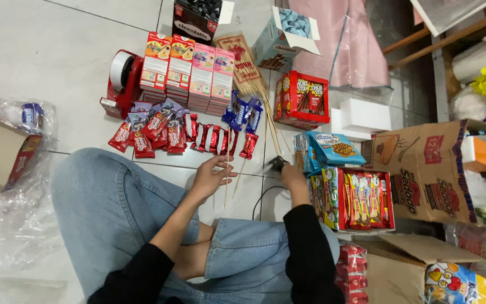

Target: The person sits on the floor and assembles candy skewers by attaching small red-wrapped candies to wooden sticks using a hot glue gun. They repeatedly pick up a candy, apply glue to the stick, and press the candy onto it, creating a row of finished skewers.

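Bamboo skewers [227, 174], thin and pale, are what the left hand [209, 177] is dealing with: its fingers are spread loose around a couple of them standing roughly upright off the tiled floor [57, 50], so that grip is apart, just lightly touching the sticks rather than clamped. More skewers [270, 121] fan out across the floor just above, running back up to their printed packet [243, 62].

Right hand [292, 177] is closed tight on a small black tool [278, 164], looks like a glue gun but honestly too small to be sure, with a black cord [262, 200] looping off it over the tiles. So that grip is clamped on the tool.

Person's sitting cross-legged in blue jeans [108, 214] and black sleeves.

Stuff around: a scatter of red snack sachets [158, 132] near the left hand, a few blue ones [242, 112] beside them, stacked red and pink cartons [189, 73] behind, and a red tape dispenser [122, 81] off to the left. On the right, an open red tray box [302, 98], blue biscuit packs [327, 149], and a box of wafer bars [361, 200] just beside the right hand. Big brown cardboard box [423, 169] past that.
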